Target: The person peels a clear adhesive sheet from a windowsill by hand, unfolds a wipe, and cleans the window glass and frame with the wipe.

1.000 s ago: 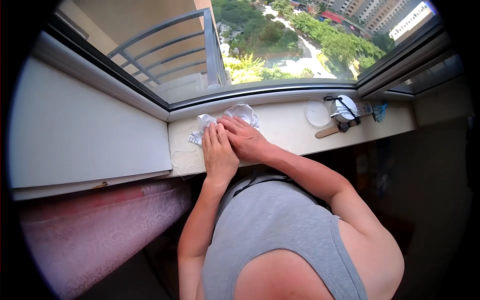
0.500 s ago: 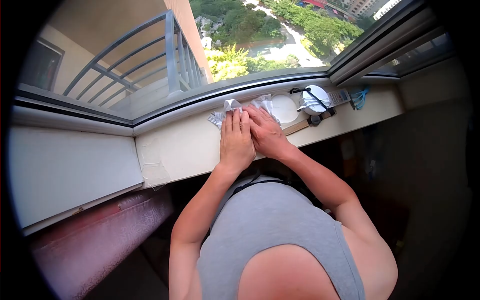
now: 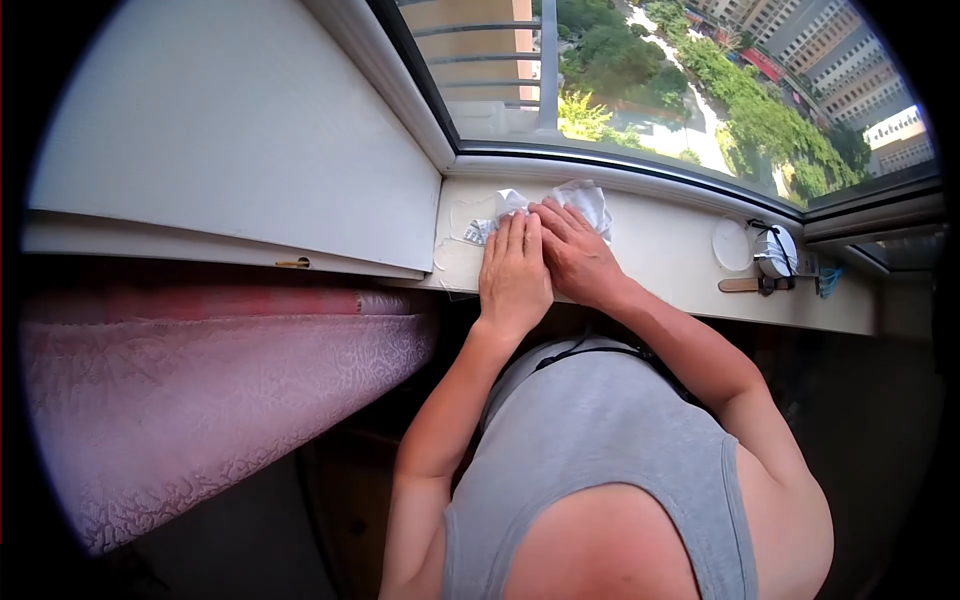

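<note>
Both my hands lie side by side on a crumpled white cloth or wipe (image 3: 592, 205) on the pale windowsill (image 3: 660, 262). My left hand (image 3: 518, 275) is flat, its fingers stretched forward over the near part of the cloth. Close against it, my right hand (image 3: 583, 262) also rests flat, fingers extended and slanting to the left. Beneath and between the hands the cloth is hidden; its loose folds show beyond the fingertips. A small grey-and-white printed piece (image 3: 476, 232) pokes out left of my left fingers; whether it belongs to the cloth I cannot tell.
Along the sill to the right are a round white lid or dish (image 3: 732, 244), a white round object with a black cord (image 3: 776, 250), a dark-and-tan strap-like item (image 3: 752, 286) and a blue cord bundle (image 3: 829, 282). A white panel (image 3: 240, 120) borders the left, above pink fabric (image 3: 220, 400).
My hands and the white cloth have slid left along the sill, away from the round dish and toward the corner. The camera view has turned left too.
</note>
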`<state>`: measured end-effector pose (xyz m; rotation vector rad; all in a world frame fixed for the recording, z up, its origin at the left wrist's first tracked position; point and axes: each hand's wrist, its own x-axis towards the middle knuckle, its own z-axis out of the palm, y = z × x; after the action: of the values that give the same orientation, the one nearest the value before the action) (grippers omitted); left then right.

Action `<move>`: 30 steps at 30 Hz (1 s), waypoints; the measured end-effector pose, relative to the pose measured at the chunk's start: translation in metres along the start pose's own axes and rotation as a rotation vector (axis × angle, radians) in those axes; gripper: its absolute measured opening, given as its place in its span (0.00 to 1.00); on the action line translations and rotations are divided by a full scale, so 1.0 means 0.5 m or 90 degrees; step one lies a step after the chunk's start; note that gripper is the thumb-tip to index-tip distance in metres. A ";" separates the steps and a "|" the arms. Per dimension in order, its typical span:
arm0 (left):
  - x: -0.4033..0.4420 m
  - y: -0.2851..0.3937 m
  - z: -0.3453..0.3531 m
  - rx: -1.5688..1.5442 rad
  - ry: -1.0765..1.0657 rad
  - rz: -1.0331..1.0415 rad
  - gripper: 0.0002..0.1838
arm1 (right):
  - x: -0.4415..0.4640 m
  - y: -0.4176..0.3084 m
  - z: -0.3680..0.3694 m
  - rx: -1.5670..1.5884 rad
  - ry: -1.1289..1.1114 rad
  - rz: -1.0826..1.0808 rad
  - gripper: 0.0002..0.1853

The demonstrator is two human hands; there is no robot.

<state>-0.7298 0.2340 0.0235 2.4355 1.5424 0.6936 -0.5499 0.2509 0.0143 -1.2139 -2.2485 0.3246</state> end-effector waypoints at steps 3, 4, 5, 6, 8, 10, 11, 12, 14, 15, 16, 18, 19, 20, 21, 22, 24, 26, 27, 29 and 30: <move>-0.019 -0.036 -0.026 -0.024 0.012 0.005 0.36 | 0.026 -0.024 0.023 -0.008 -0.004 -0.017 0.30; -0.021 -0.042 -0.031 -0.038 0.015 0.011 0.36 | 0.029 -0.029 0.025 -0.011 -0.003 -0.012 0.30; -0.021 -0.044 -0.026 -0.039 0.023 0.022 0.37 | 0.027 -0.032 0.023 -0.014 -0.005 -0.009 0.30; -0.019 -0.044 -0.024 -0.045 0.022 0.023 0.37 | 0.022 -0.034 0.016 -0.018 -0.008 0.004 0.30; -0.016 -0.038 -0.018 -0.075 0.021 0.062 0.37 | -0.001 -0.032 0.000 -0.024 -0.014 0.023 0.30; -0.016 -0.025 -0.027 -0.105 -0.010 0.061 0.38 | -0.033 -0.024 -0.022 -0.059 -0.011 0.054 0.29; -0.021 -0.017 -0.037 -0.120 -0.022 0.069 0.40 | -0.049 -0.016 -0.035 -0.047 0.012 0.068 0.27; -0.024 -0.011 -0.049 -0.134 -0.034 0.077 0.41 | -0.064 -0.003 -0.047 -0.049 0.012 0.068 0.27; -0.051 -0.020 -0.065 -0.118 -0.044 0.075 0.46 | -0.094 0.028 -0.069 -0.103 0.044 0.124 0.25; -0.067 -0.027 -0.080 -0.080 -0.038 0.058 0.47 | -0.105 0.044 -0.077 -0.116 0.063 0.148 0.25; -0.081 -0.035 -0.093 -0.042 -0.032 0.038 0.48 | -0.109 0.055 -0.084 -0.110 0.060 0.141 0.25; -0.123 -0.059 -0.100 0.011 -0.056 -0.030 0.50 | -0.116 0.072 -0.095 -0.123 0.082 0.184 0.25; -0.143 -0.070 -0.099 0.019 -0.050 -0.053 0.51 | -0.113 0.075 -0.094 -0.138 0.080 0.169 0.25; -0.161 -0.077 -0.093 0.018 -0.037 -0.067 0.51 | -0.108 0.077 -0.092 -0.125 0.071 0.156 0.25; -0.173 -0.069 -0.097 0.031 -0.040 -0.082 0.50 | -0.099 0.077 -0.088 -0.123 0.068 0.127 0.25; -0.182 -0.059 -0.099 0.044 -0.041 -0.095 0.49 | -0.088 0.076 -0.083 -0.122 0.067 0.097 0.25; -0.188 -0.037 -0.094 0.030 -0.033 -0.105 0.48 | -0.055 0.066 -0.072 -0.078 0.038 0.034 0.25; -0.190 -0.008 -0.085 0.010 -0.023 -0.114 0.46 | -0.030 0.063 -0.058 -0.038 0.005 -0.028 0.25; -0.187 0.006 -0.079 0.000 -0.029 -0.099 0.45 | -0.017 0.065 -0.050 0.007 -0.010 -0.054 0.25; -0.183 0.037 -0.064 -0.010 -0.021 -0.091 0.42 | -0.002 0.063 -0.049 0.082 -0.015 -0.070 0.24; -0.181 0.049 -0.058 -0.008 -0.010 -0.103 0.42 | -0.001 0.064 -0.053 0.083 -0.022 -0.085 0.24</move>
<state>-0.7559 0.1397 0.0323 2.2696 1.7011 0.6507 -0.5122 0.2673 0.0213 -0.9941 -2.2856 0.4359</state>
